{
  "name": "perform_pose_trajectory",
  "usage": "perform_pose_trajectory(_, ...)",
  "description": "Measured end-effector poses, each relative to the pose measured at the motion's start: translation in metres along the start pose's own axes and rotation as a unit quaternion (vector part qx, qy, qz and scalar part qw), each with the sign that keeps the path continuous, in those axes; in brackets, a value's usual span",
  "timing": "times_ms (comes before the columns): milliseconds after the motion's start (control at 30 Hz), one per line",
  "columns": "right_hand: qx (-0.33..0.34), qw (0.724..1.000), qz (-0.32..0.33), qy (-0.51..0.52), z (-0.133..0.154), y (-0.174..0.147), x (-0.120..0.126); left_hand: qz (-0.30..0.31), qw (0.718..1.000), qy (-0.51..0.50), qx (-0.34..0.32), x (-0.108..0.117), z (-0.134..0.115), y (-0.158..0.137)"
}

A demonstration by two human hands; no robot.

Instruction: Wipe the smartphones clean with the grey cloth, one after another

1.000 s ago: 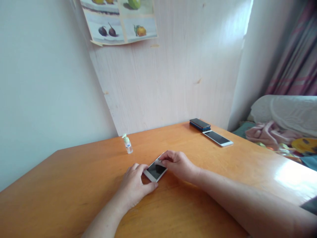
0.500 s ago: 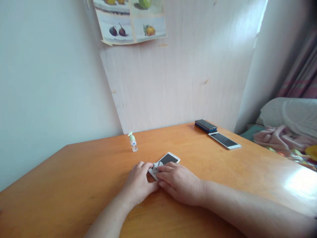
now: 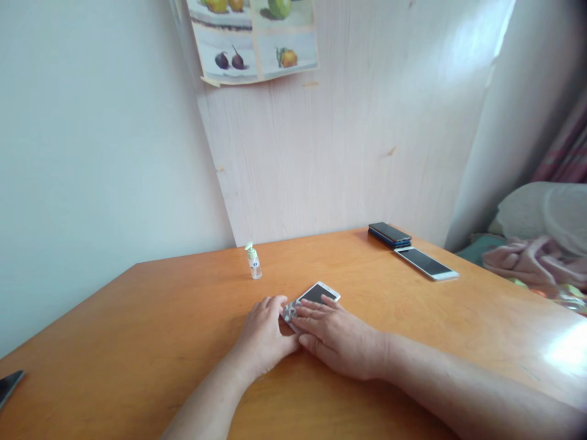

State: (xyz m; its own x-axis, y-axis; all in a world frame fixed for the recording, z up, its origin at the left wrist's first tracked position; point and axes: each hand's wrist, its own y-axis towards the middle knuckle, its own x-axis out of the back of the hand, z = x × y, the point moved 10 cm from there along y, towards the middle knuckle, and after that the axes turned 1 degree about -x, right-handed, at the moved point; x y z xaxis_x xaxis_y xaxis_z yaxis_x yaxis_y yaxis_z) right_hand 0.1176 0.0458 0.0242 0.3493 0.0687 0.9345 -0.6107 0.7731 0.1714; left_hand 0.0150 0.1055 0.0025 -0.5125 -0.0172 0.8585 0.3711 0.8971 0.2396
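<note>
A white smartphone [image 3: 316, 293] lies face up and slanted on the table in front of me, its lower end partly covered. My left hand [image 3: 266, 333] curls round that lower end, fingers at the left edge and thumb at the near corner. Under the fingers of my right hand [image 3: 342, 339], a small grey-and-white cloth [image 3: 290, 311] is pressed against the screen. These fingers are fairly straight and hide part of the phone and cloth. A small clear pump bottle [image 3: 255, 264] with a pale green top stands upright beyond my left hand.
On the wooden table [image 3: 183, 305], another white phone [image 3: 426, 264] lies at the back right, beside a stack of dark phones [image 3: 389, 234]. A dark flat device [image 3: 9, 386] shows at the left edge. Behind the table is a wall panel [image 3: 312, 165] with fruit pictures.
The view has turned slightly left, so things sit further right and the dark device has come into view. My right hand's fingers are straighter and more spread over the cloth.
</note>
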Motion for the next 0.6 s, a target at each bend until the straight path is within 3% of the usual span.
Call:
perform_pose_trajectory(100,0.016,0.999,0.022,0.021,0.008,0.003,-0.008,-0.008,1.000,-0.001,0.011,0.001,0.001,0.000)
perform_pose_trajectory(300,-0.175,0.982,-0.028,-0.063,-0.074,0.009,0.005,0.013,1.000,-0.004,0.026,0.003,-0.003,-0.003)
perform_pose_trajectory(367,-0.191,0.978,-0.037,-0.069,-0.082,0.007,0.009,0.011,1.000,0.002,0.021,0.004,-0.003,-0.003)
perform_pose_trajectory(433,-0.154,0.986,-0.036,-0.059,-0.065,0.005,0.009,0.016,1.000,0.008,0.008,0.003,-0.005,-0.002)
perform_pose_trajectory(600,0.003,0.999,-0.022,-0.032,0.010,-0.002,-0.001,0.019,1.000,0.012,-0.014,0.001,-0.007,-0.002)
